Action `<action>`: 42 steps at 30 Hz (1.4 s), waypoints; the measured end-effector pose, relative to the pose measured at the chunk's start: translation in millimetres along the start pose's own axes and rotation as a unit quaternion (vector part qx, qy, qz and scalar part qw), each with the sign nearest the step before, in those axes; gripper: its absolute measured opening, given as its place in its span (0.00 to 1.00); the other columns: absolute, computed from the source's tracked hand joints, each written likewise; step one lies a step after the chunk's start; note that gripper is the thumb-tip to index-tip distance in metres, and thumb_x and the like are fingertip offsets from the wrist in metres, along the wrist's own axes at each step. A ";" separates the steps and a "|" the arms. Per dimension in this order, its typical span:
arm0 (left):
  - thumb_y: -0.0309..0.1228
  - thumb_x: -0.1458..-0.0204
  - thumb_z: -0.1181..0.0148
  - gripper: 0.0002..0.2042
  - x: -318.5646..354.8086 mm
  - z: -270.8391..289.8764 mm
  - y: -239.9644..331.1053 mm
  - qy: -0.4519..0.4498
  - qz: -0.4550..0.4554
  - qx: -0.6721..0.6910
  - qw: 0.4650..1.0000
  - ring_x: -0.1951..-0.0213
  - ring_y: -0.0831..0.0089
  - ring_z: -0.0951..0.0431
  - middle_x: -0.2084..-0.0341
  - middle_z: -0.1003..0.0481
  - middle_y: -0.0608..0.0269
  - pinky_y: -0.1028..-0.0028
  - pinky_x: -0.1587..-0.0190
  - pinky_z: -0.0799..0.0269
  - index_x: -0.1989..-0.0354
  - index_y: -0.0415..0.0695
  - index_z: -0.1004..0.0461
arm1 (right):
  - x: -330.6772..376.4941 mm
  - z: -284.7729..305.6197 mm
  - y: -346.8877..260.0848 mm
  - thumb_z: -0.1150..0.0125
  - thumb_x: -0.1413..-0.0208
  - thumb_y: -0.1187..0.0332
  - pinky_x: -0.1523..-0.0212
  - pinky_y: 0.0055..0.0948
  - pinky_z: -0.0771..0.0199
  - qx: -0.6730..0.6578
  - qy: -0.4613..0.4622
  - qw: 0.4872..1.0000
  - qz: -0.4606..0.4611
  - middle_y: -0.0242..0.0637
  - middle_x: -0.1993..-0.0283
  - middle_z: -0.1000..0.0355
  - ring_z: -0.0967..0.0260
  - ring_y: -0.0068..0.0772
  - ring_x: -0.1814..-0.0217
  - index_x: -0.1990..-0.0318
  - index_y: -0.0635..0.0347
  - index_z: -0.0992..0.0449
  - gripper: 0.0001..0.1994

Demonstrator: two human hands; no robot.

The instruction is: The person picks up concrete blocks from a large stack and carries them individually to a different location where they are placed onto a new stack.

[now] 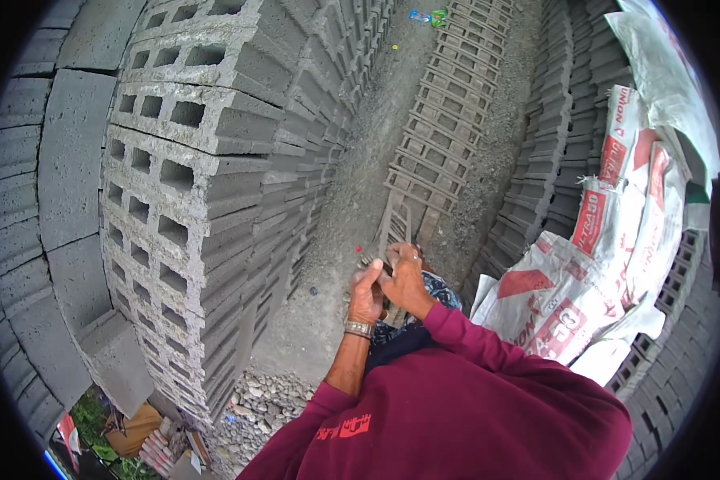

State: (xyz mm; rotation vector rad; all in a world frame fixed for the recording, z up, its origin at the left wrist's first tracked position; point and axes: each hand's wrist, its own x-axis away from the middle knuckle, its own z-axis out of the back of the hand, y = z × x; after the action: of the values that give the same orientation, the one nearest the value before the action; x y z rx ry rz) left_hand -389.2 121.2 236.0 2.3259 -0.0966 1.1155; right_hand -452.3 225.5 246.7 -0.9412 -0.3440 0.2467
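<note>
A tall stack of grey hollow concrete blocks [192, 184] is seen filling the picture from nine o'clock up to twelve o'clock, its open cells turned toward the camera. A strip of gritty grey ground [360, 160] is seen running from the centre toward twelve o'clock, and a long row of fresh blocks [448, 104] is laid flat on it toward one o'clock. Lower stacks of blocks [552, 136] are ranged at two o'clock, and a heap of white and red printed sacks [608, 256] is piled against them at three o'clock. Loose gravel [256, 408] is spread at seven o'clock at the foot of the tall stack.

A maroon long-sleeved top [456, 408] is worn by the person and takes up the lower edge from six to five o'clock. The left hand [366, 294] and the right hand [406, 280] are held together just below the centre, touching each other. A metal wristband [358, 328] is worn on the left wrist. The fingers of both hands are curled inward and pressed together around something small and dark; what is pinched there cannot be told.
</note>
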 end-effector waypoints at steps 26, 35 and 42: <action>0.59 0.58 0.32 0.30 169.1 -105.2 96.8 -0.177 -0.060 -0.317 0.930 0.76 0.78 0.42 0.81 0.42 0.73 0.72 0.67 0.46 0.81 0.41 0.35 | 6.4 11.7 30.3 0.45 0.50 0.71 0.68 0.34 0.35 -0.421 -0.226 0.817 -0.323 0.38 0.70 0.28 0.34 0.31 0.70 0.70 0.68 0.25 0.07; 0.52 0.54 0.30 0.36 235.5 -14.9 145.4 -0.132 -0.273 -0.262 0.916 0.57 0.72 0.27 0.60 0.26 0.54 0.76 0.57 0.32 0.53 0.28 0.32 | -107.7 67.7 53.9 0.48 0.54 0.76 0.77 0.35 0.39 0.041 -0.078 0.996 0.026 0.37 0.78 0.33 0.39 0.27 0.77 0.78 0.67 0.30 0.04; 0.54 0.50 0.33 0.49 261.0 72.1 132.1 -0.074 -0.386 -0.121 0.912 0.40 0.64 0.33 0.44 0.32 0.41 0.71 0.38 0.38 0.37 0.21 0.49 | -114.4 14.2 -301.8 0.44 0.62 0.73 0.51 0.49 0.37 0.305 -0.037 0.854 0.419 0.61 0.66 0.31 0.35 0.61 0.59 0.74 0.72 0.29 0.08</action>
State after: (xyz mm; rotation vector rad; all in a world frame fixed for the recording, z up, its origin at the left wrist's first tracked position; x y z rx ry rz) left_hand -207.1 16.6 452.0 1.9245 0.5539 0.4888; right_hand -545.7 24.5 481.8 -0.3898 0.1108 1.1307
